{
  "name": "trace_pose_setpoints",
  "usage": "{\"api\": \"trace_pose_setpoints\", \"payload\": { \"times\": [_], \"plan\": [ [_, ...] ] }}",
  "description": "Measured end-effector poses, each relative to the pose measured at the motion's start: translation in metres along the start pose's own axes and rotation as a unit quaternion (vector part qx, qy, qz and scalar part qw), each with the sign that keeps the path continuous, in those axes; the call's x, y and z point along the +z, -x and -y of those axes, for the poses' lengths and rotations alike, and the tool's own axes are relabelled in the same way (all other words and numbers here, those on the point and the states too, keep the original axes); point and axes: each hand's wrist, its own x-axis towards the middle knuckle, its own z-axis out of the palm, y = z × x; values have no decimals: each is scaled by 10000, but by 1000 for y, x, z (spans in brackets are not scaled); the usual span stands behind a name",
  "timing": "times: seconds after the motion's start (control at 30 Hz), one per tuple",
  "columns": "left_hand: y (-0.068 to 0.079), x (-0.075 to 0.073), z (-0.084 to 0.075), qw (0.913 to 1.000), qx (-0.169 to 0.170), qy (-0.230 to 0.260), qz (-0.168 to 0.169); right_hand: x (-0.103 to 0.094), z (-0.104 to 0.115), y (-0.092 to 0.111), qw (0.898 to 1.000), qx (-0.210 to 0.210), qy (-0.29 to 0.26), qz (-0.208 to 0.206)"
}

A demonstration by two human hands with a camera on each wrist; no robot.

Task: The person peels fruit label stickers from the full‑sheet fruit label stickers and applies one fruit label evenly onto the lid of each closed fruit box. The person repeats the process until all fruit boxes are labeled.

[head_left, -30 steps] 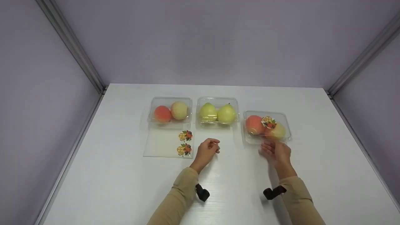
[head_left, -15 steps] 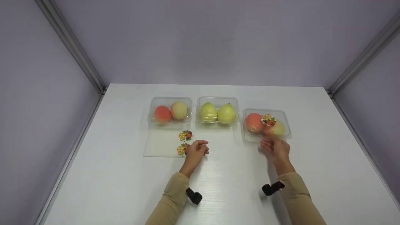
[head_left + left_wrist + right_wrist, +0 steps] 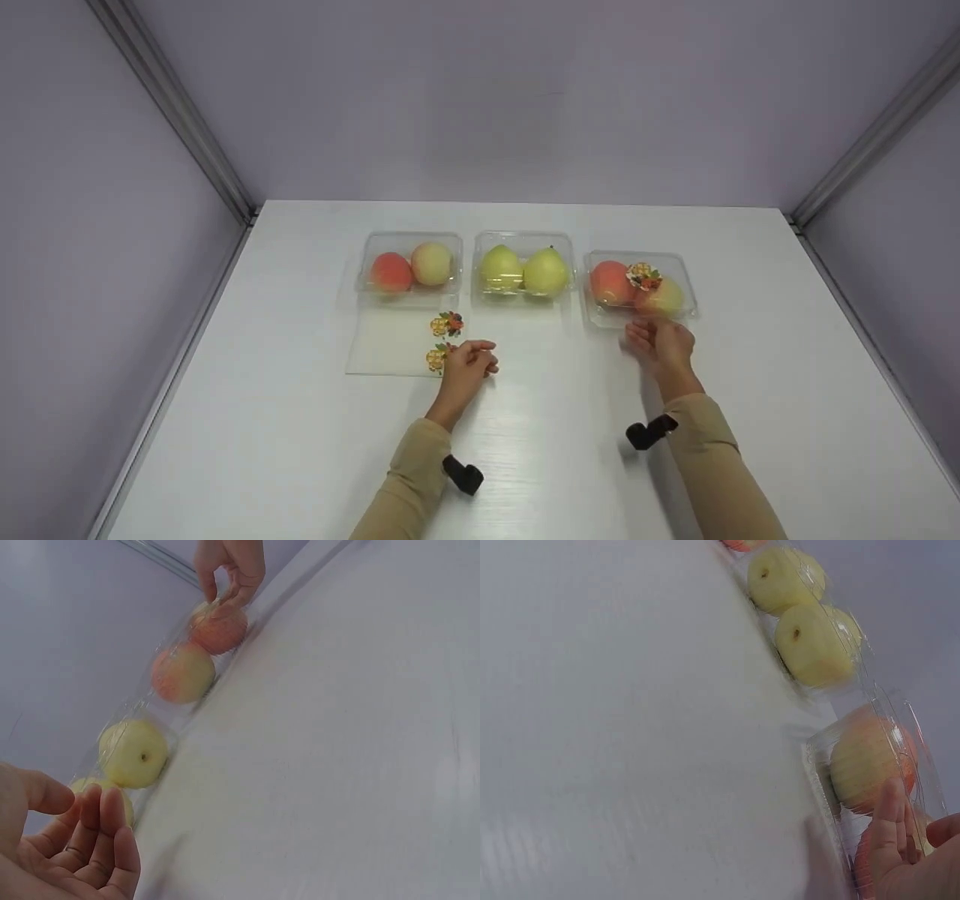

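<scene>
In the head view, a lidded clear plastic box at the right holds two red and yellow peach-like fruits, with a round fruit-print sticker on its lid. My right hand is at the box's front edge; in the right wrist view its fairly straight fingers lie against the front wall. My left hand hangs over the right edge of a pale sticker sheet, fingers loosely bent and holding nothing. It partly covers the lower fruit sticker; the upper sticker shows fully.
Behind the sheet stands a clear box with two peach-like fruits. Beside it, in the middle, another clear box contains two yellow-green pears. Grey-lilac panels enclose the white table at the back and sides.
The right-hand box has slid back, away from me, with my right hand following at its front edge. My left hand has moved left, over the sheet's edge.
</scene>
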Motion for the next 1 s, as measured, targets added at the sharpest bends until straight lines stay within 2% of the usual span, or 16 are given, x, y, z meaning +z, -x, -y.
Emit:
{"api": "trace_pose_setpoints", "payload": {
  "times": [0.17,0.3,0.5,1.0],
  "plan": [
    [2,-1,-3,10000,-69,-9,42,3,3,-6,10000,27,44,-51],
    [-1,0,3,10000,-43,-12,-2,6,6,-11,9999,68,-127,-28],
    [-4,1,9,10000,-30,-31,-50,11,11,-18,9994,202,-199,-207],
    [-4,2,9,9999,-76,-120,62,17,20,-27,9990,241,-353,-156]
  ]
}}
